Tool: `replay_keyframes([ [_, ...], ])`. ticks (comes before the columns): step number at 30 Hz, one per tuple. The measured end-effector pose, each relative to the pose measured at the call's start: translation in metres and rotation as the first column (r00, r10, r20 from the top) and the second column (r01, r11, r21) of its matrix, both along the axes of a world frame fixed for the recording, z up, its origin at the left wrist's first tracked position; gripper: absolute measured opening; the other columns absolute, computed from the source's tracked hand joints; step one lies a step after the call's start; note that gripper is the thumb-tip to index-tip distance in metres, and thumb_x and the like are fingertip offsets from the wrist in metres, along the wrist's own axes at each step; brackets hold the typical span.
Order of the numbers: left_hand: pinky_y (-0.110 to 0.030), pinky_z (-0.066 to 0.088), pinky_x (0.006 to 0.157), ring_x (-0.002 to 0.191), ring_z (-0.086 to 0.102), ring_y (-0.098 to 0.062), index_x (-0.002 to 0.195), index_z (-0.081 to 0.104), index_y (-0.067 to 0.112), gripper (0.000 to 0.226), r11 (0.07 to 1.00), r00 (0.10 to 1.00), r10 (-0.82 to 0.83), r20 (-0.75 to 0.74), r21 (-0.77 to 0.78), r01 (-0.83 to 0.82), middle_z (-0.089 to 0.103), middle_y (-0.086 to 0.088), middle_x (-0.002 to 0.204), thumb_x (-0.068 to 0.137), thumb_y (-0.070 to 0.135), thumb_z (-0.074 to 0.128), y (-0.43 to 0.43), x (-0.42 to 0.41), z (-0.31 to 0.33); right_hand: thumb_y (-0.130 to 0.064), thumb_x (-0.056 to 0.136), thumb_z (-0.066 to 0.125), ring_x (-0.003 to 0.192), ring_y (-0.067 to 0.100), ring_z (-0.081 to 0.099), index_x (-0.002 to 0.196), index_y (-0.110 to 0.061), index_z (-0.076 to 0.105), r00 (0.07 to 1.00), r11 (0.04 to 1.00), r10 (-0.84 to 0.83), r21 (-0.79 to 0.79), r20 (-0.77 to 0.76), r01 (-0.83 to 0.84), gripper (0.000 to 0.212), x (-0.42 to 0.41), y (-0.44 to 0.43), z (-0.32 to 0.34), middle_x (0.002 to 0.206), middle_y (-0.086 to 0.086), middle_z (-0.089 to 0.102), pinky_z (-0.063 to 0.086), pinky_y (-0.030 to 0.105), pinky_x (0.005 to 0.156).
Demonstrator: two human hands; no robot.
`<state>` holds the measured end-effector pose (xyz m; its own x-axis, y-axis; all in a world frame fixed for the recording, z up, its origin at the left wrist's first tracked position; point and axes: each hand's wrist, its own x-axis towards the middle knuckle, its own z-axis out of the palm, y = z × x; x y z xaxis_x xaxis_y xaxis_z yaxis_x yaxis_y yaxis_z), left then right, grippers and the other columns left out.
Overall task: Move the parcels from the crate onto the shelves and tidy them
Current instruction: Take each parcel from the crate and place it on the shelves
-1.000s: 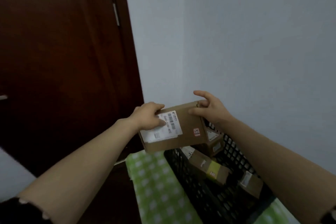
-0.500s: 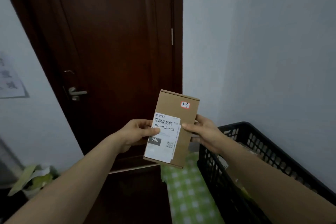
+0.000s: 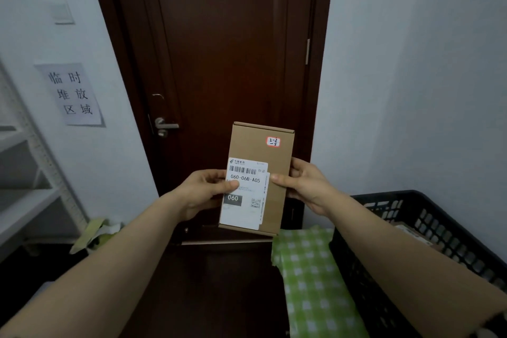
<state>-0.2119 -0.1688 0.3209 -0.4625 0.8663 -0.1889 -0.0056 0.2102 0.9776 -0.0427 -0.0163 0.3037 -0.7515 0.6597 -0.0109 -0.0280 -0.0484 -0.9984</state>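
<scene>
I hold a flat brown cardboard parcel [image 3: 260, 151] upright in front of me, its white shipping label and a small red-edged sticker facing me. My left hand [image 3: 204, 192] grips its left edge with the thumb on the label. My right hand [image 3: 307, 186] grips its right edge, thumb on the front. The black plastic crate [image 3: 428, 225] stands at the lower right on a green checked cloth [image 3: 310, 277]; a bit of another parcel [image 3: 411, 234] shows inside it behind my right forearm. White shelves [image 3: 24, 200] stand at the far left.
A dark wooden door [image 3: 233, 49] with a metal handle [image 3: 164, 126] fills the middle. A paper sign [image 3: 72, 94] hangs on the left wall. Crumpled yellow-green paper [image 3: 96, 233] lies on the floor by the shelf foot. A white wall runs along the right.
The parcel was lifted out of the crate and turned upright. My view swung left from the crate corner to the door, and the shelves came into sight.
</scene>
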Motion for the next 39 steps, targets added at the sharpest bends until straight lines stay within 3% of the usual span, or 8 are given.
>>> replay_keyframes([
  [6,-0.035,0.057,0.077,0.093,0.070,-0.018,0.112,0.063,0.010,0.028,0.999,0.999,0.041,0.019,0.014,-0.041,0.073,-0.006,0.101,0.084,0.009,0.067,-0.016,-0.010,0.001,-0.010,0.075,0.077,0.113,0.024,0.061,0.121,-0.022,0.055,0.999,1.000,0.023,-0.001,-0.028,-0.023,0.052,-0.013,-0.009,0.002,0.116,0.004,0.068,0.042,0.055,0.102],
  [9,-0.032,0.057,0.075,0.093,0.070,-0.017,0.112,0.063,0.008,0.029,0.996,0.996,0.081,0.040,0.044,-0.083,0.073,-0.006,0.101,0.084,0.008,0.067,-0.024,-0.012,0.002,-0.004,0.078,0.073,0.110,0.024,0.063,0.125,-0.014,0.054,0.998,0.999,0.045,-0.016,-0.041,-0.046,0.052,-0.016,-0.013,0.001,0.116,0.008,0.066,0.047,0.050,0.100],
  [14,-0.030,0.058,0.070,0.090,0.071,-0.017,0.110,0.063,0.008,0.027,0.983,0.986,0.156,0.065,0.085,-0.161,0.073,-0.008,0.103,0.083,0.007,0.067,-0.043,-0.012,0.007,-0.004,0.079,0.072,0.109,0.023,0.063,0.107,-0.023,0.061,0.993,0.993,0.116,-0.002,-0.005,-0.116,0.036,-0.023,-0.023,-0.003,0.115,0.007,0.067,0.046,0.051,0.100],
  [18,-0.024,0.057,0.059,0.079,0.072,-0.012,0.107,0.063,0.008,0.023,0.973,0.977,0.205,0.054,0.096,-0.209,0.074,-0.004,0.094,0.084,0.005,0.066,-0.060,-0.008,0.013,-0.004,0.079,0.072,0.110,0.024,0.063,0.117,-0.020,0.059,0.989,0.989,0.146,0.024,0.001,-0.146,0.043,-0.031,-0.034,0.001,0.116,0.007,0.067,0.045,0.054,0.101],
  [23,-0.024,0.057,0.060,0.081,0.071,-0.012,0.112,0.061,0.007,0.028,0.952,0.959,0.279,0.047,0.120,-0.282,0.072,-0.005,0.098,0.084,0.004,0.066,-0.084,-0.004,0.021,-0.002,0.081,0.071,0.108,0.023,0.063,0.123,-0.013,0.058,0.978,0.977,0.207,0.053,-0.012,-0.206,0.046,-0.038,-0.049,0.011,0.113,0.006,0.067,0.048,0.049,0.099],
  [29,-0.033,0.055,0.079,0.099,0.067,-0.020,0.121,0.058,0.006,0.042,0.916,0.923,0.382,0.046,0.115,-0.385,0.070,-0.008,0.109,0.081,0.007,0.070,-0.113,-0.003,0.024,0.000,0.081,0.069,0.109,0.024,0.063,0.129,-0.010,0.054,0.955,0.954,0.294,0.062,-0.032,-0.292,0.051,-0.052,-0.067,0.018,0.114,0.007,0.067,0.048,0.048,0.099],
  [36,-0.040,0.049,0.095,0.104,0.066,-0.021,0.109,0.064,0.012,0.028,0.854,0.860,0.508,0.045,0.105,-0.510,0.071,-0.007,0.107,0.082,0.005,0.069,-0.156,-0.001,0.022,0.000,0.083,0.068,0.109,0.022,0.063,0.127,-0.013,0.056,0.905,0.904,0.424,0.072,-0.031,-0.421,0.048,-0.082,-0.096,0.013,0.116,0.006,0.066,0.049,0.045,0.098],
  [39,-0.040,0.051,0.093,0.103,0.067,-0.022,0.115,0.063,0.010,0.034,0.826,0.831,0.554,0.051,0.093,-0.556,0.072,-0.007,0.106,0.082,0.005,0.069,-0.176,-0.004,0.017,-0.003,0.084,0.067,0.107,0.020,0.064,0.128,-0.016,0.053,0.897,0.897,0.441,0.051,-0.031,-0.440,0.048,-0.093,-0.115,0.004,0.115,0.003,0.067,0.049,0.046,0.097],
])
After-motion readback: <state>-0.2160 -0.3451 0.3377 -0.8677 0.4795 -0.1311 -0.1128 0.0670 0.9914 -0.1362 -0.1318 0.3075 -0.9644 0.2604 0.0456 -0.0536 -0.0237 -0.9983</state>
